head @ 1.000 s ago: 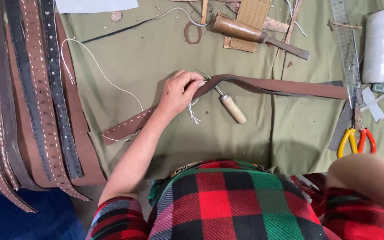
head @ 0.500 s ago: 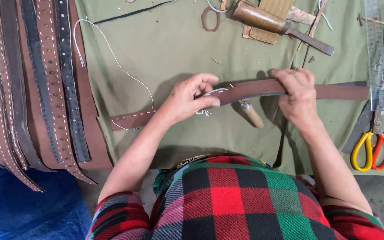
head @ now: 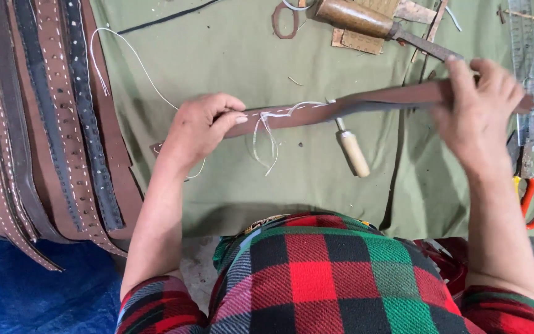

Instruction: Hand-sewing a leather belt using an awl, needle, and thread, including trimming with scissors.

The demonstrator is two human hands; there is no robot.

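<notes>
I had the strap [head: 353, 105] held flat above the desk [head: 230, 62], left hand [head: 202, 127] pinching the stitched end, right hand [head: 477, 108] gripping the other, so the loose thread [head: 267, 133] hung free. Awl [head: 352, 148] lay just underneath.

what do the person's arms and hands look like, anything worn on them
Both hands, left hand and right hand, are bare: no gloves, rings or watch show. The forearms are bare too. The sleeves are pushed up near the elbows, in a red, green and black checked fabric matching the top.
</notes>
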